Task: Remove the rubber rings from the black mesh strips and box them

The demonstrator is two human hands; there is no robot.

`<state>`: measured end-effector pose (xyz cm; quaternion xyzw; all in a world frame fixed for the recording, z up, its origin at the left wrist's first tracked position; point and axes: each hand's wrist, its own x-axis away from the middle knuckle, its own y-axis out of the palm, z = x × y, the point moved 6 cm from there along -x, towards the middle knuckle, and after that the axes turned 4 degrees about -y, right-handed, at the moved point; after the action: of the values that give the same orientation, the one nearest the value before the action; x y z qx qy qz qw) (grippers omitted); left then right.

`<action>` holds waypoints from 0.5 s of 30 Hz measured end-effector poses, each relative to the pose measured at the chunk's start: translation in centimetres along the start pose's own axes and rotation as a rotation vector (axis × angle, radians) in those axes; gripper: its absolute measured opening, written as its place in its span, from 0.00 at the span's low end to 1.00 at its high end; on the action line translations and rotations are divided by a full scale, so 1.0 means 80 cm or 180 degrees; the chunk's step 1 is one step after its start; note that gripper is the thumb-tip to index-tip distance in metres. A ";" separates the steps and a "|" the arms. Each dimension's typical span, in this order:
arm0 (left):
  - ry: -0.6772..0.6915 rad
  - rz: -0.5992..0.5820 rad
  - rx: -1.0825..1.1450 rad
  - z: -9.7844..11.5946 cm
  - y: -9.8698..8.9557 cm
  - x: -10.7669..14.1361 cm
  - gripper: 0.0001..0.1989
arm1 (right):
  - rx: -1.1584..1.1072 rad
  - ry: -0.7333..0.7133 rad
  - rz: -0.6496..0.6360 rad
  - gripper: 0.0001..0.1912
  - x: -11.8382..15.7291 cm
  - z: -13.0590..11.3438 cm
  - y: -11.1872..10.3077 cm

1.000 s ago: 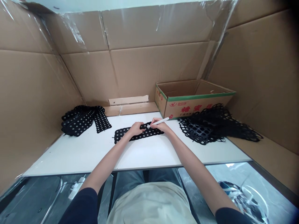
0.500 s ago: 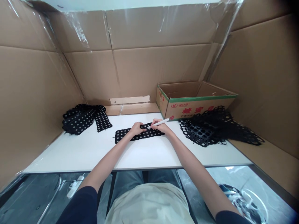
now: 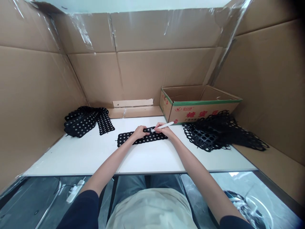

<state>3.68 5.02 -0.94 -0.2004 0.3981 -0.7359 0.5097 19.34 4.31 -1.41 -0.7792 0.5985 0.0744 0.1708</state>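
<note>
A black strip with light dots [image 3: 124,138] lies flat across the middle of the white table. My left hand [image 3: 139,132] rests on its upper middle part, fingers closed at the strip's edge. In my right hand [image 3: 163,129] is a white pen [image 3: 166,125], its tip down at the strip near my left fingertips. More black dotted fabric [image 3: 82,122] is heaped at the left of the table. At the right lies a pile of black netting with large holes [image 3: 209,133].
An open cardboard box with a green rim [image 3: 207,103] stands at the back right, behind the netting. Tall cardboard walls [image 3: 166,70] enclose the back and both sides of the white table [image 3: 83,159]. Below the table's right front, a round bin [image 3: 247,206] holds items.
The pen in my right hand has shifted very slightly. My left hand stays on the strip, and the whole view has moved a little.
</note>
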 end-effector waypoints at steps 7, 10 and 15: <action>-0.0001 0.0004 0.0025 -0.002 0.001 0.000 0.12 | 0.0028 -0.0121 -0.0119 0.09 0.002 -0.007 0.003; 0.0043 0.0008 0.0013 -0.004 0.002 -0.001 0.12 | 0.0138 -0.0212 -0.0182 0.09 0.002 -0.013 0.004; 0.0111 0.0142 -0.0025 -0.003 0.003 -0.001 0.11 | 0.0767 -0.0482 -0.0275 0.08 0.002 -0.028 0.006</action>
<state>3.70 5.14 -1.24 -0.1807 0.4143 -0.7262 0.5181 18.71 3.25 0.53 -0.7702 0.5544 0.0532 0.3107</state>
